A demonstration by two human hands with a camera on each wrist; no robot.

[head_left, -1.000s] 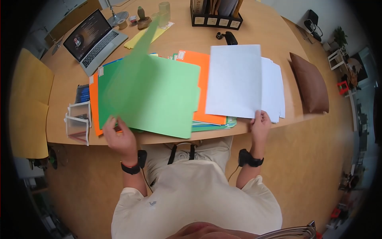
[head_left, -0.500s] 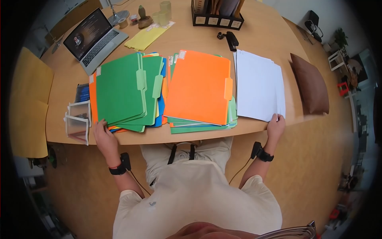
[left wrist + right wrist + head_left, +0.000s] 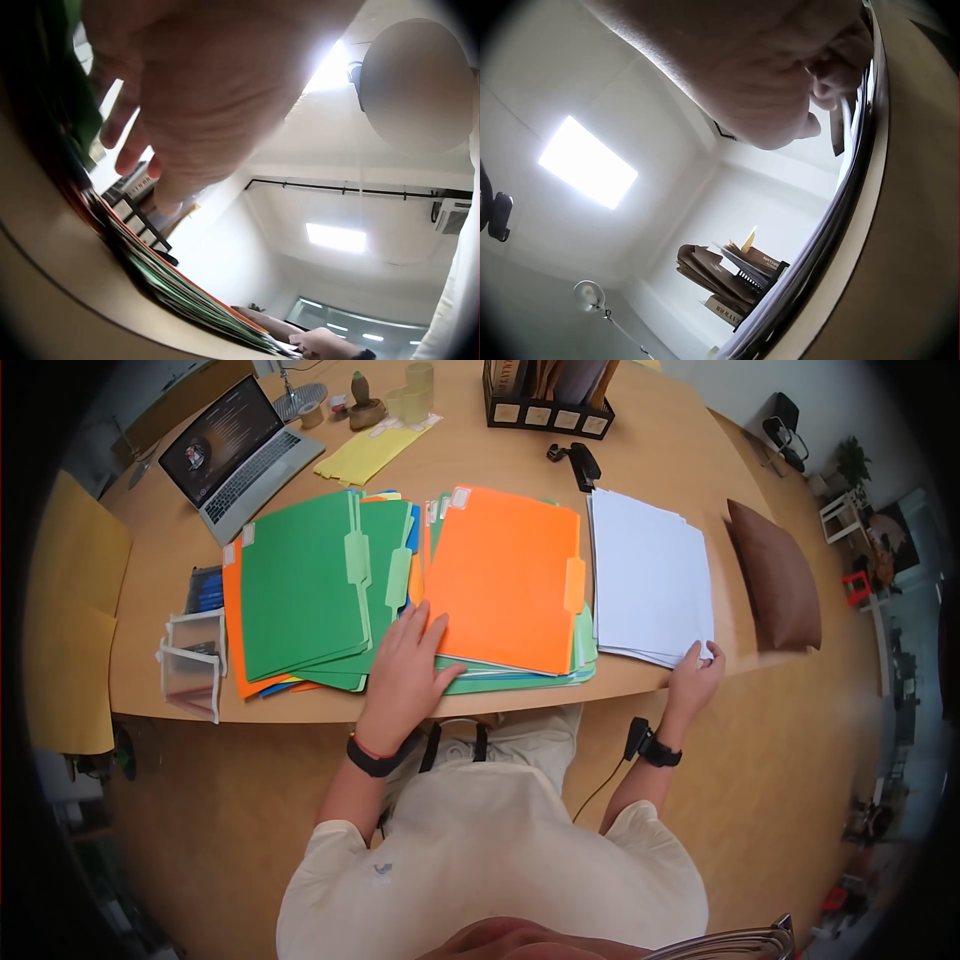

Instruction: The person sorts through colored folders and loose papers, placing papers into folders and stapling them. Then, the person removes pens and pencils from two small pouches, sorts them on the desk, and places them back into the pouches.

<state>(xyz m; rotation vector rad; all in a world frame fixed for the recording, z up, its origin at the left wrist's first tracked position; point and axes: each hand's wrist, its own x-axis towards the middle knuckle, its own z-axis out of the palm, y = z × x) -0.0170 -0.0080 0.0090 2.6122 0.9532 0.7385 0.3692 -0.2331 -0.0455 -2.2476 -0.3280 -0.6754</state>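
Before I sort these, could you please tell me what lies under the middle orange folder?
Green folders stick out beneath the orange folder; whatever else lies under it is covered.

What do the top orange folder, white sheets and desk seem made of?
Orange folder: probably matte cardstock; flat, with a crisp tab. White sheets: likely matte paper; thin layered edges. Desk: low-sheen wood or laminate; even tan, grain unclear.

The right grip (image 3: 780, 79) curls at the edge of stacked papers (image 3: 799, 277), a file rack (image 3: 767, 294) beyond.
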